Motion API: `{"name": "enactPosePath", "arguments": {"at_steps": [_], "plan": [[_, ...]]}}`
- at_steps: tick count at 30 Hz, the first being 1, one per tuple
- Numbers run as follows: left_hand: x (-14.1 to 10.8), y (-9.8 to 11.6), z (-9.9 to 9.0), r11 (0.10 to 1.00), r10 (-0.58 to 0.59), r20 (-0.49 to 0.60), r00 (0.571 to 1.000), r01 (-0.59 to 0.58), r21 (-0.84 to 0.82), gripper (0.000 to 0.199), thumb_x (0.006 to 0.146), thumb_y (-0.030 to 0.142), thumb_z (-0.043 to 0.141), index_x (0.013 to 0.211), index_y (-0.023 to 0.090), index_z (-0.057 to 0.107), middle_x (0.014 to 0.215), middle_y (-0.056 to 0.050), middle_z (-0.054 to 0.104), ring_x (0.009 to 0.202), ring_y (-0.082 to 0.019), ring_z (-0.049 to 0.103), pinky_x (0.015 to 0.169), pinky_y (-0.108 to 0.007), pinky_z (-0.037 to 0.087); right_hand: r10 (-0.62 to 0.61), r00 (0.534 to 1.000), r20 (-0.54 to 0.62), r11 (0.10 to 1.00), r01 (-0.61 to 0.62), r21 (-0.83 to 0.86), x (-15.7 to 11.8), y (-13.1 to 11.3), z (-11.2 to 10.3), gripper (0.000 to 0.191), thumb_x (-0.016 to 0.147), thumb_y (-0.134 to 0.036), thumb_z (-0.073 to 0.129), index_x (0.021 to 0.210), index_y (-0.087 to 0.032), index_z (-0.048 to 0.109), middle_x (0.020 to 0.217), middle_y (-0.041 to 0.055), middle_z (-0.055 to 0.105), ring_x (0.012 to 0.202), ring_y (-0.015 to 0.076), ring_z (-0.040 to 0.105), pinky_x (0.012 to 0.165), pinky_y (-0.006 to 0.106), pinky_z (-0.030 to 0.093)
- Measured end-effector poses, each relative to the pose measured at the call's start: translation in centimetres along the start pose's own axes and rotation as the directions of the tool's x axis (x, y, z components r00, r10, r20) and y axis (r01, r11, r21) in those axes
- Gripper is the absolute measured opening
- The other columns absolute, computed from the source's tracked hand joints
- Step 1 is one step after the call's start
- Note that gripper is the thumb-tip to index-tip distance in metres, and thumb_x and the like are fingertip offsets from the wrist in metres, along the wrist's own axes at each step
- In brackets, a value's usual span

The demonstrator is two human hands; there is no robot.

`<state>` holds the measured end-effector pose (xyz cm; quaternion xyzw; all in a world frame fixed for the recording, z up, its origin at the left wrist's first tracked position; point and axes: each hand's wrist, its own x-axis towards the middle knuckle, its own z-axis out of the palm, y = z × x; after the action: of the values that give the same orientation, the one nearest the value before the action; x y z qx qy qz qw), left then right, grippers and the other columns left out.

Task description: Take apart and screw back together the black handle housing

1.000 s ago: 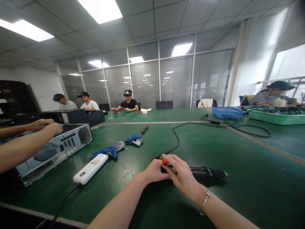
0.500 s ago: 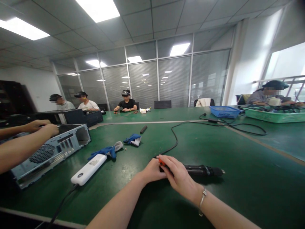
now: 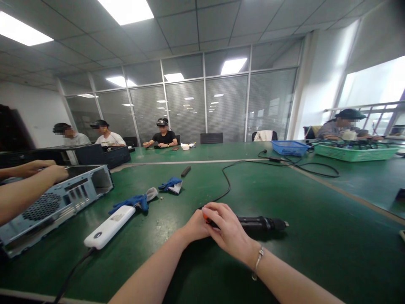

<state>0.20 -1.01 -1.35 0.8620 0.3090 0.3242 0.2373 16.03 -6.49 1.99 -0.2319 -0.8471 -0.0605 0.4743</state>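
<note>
A black electric screwdriver (image 3: 261,223) lies on the green table, its metal tip pointing right. My left hand (image 3: 196,226) is closed around its rear end, where the cord comes out, with most of the fingers hidden. Curled over that same end and touching the left hand is my right hand (image 3: 225,223), with a bracelet on the wrist. A small orange part (image 3: 205,216) shows between the two hands. What the fingertips press on cannot be made out.
On the left stand a white power strip (image 3: 110,228), blue gloves (image 3: 129,203) and an open computer case (image 3: 76,192) with a co-worker's hands (image 3: 47,171) on it. A black cord (image 3: 230,181) runs back toward a blue basket (image 3: 290,147) and a green basket (image 3: 356,153). Other people sit beyond.
My view has turned slightly right, so everything sits further left. The right fingers now cover more of the orange part. The screwdriver stays between my hands on the table.
</note>
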Motion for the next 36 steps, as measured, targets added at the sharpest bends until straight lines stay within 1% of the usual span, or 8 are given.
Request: {"name": "enactPosePath", "arguments": {"at_steps": [11, 15, 19, 22, 24, 28, 31, 36], "plan": [[-0.1, 0.4, -0.2, 0.996, -0.044, 0.019, 0.999, 0.045, -0.077, 0.02, 0.072, 0.021, 0.072, 0.09, 0.011, 0.069, 0.09, -0.004, 0.071, 0.087, -0.02, 0.065, 0.083, -0.027, 0.051, -0.049, 0.979, -0.199, 0.994, 0.066, 0.082, 0.1, -0.2, -1.4, 0.068, 0.09, -0.011, 0.048, 0.148, -0.031, 0.02, 0.113, 0.0094, 0.061, 0.096, 0.0212, 0.061, 0.082, 0.039, 0.053], [-0.1, 0.0, -0.3, 0.984, -0.051, 0.059, 0.997, 0.06, -0.165, 0.02, 0.074, 0.017, 0.068, 0.092, 0.009, 0.071, 0.091, -0.007, 0.073, 0.084, -0.02, 0.067, 0.079, -0.027, 0.053, 0.047, 0.99, 0.132, 0.987, -0.066, 0.146, 0.7, -0.9, -3.6, 0.06, 0.089, -0.019, 0.05, 0.146, -0.023, 0.031, 0.114, 0.0102, 0.063, 0.099, 0.0211, 0.062, 0.088, 0.035, 0.052], [0.0, 0.2, -0.9, 0.993, -0.004, 0.095, 0.995, 0.015, -0.119, 0.053, 0.07, 0.019, 0.073, 0.121, 0.014, 0.064, 0.119, -0.008, 0.067, 0.108, -0.024, 0.063, 0.1, -0.032, 0.045, -0.023, 0.851, 0.525, 0.973, -0.101, 0.205, 0.3, -1.3, -5.3, 0.053, 0.082, -0.016, 0.058, 0.133, -0.025, 0.05, 0.108, 0.0065, 0.067, 0.096, 0.0202, 0.064, 0.088, 0.034, 0.051], [0.0, 0.6, -1.2, 0.997, -0.047, 0.072, 0.996, 0.052, -0.064, 0.056, 0.069, 0.025, 0.077, 0.123, 0.017, 0.064, 0.119, -0.006, 0.068, 0.107, -0.023, 0.064, 0.1, -0.031, 0.044, 0.002, 0.764, 0.645, 0.976, -0.142, 0.165, -1.2, -1.3, -5.5, 0.053, 0.079, -0.014, 0.06, 0.13, -0.027, 0.054, 0.104, 0.0051, 0.067, 0.094, 0.0201, 0.064, 0.086, 0.033, 0.052], [0.0, 0.9, -1.2, 0.997, -0.057, 0.07, 0.996, 0.061, -0.053, 0.059, 0.067, 0.028, 0.079, 0.123, 0.019, 0.064, 0.119, -0.006, 0.068, 0.108, -0.023, 0.064, 0.1, -0.031, 0.044, 0.034, 0.746, 0.665, 0.976, -0.169, 0.14, -2.3, -1.2, -5.3, 0.051, 0.081, -0.014, 0.059, 0.13, -0.028, 0.054, 0.108, 0.0054, 0.066, 0.098, 0.0206, 0.063, 0.088, 0.034, 0.051], [0.0, 1.2, -1.1, 0.997, -0.062, 0.069, 0.996, 0.065, -0.045, 0.058, 0.068, 0.032, 0.079, 0.123, 0.02, 0.063, 0.119, -0.005, 0.068, 0.109, -0.023, 0.063, 0.099, -0.03, 0.045, 0.098, 0.774, 0.626, 0.969, -0.217, 0.116, -3.6, -0.5, -4.6, 0.048, 0.081, -0.024, 0.065, 0.128, -0.028, 0.055, 0.112, 0.0058, 0.065, 0.101, 0.0219, 0.063, 0.089, 0.034, 0.051], [0.0, 1.3, -1.2, 0.995, -0.092, 0.065, 0.994, 0.095, -0.043, 0.057, 0.068, 0.028, 0.078, 0.123, 0.019, 0.064, 0.119, -0.005, 0.068, 0.107, -0.023, 0.064, 0.097, -0.03, 0.046, 0.092, 0.825, 0.557, 0.972, -0.196, 0.13, -3.6, 0.5, -4.5, 0.044, 0.079, -0.036, 0.069, 0.121, -0.025, 0.061, 0.098, 0.0054, 0.068, 0.089, 0.0207, 0.065, 0.081, 0.033, 0.052], [0.1, 1.9, -1.4, 0.985, -0.167, 0.109, 0.98, 0.171, -0.03, 0.062, 0.067, 0.032, 0.08, 0.125, 0.019, 0.062, 0.118, -0.005, 0.068, 0.105, -0.023, 0.064, 0.096, -0.033, 0.047, 0.188, 0.928, 0.321, 0.974, -0.219, 0.063, -3.6, 3.8, -6.2, 0.023, 0.093, -0.032, 0.052, 0.103, -0.021, 0.069, 0.082, 0.0047, 0.068, 0.075, 0.0153, 0.063, 0.07, 0.028, 0.05]]}}
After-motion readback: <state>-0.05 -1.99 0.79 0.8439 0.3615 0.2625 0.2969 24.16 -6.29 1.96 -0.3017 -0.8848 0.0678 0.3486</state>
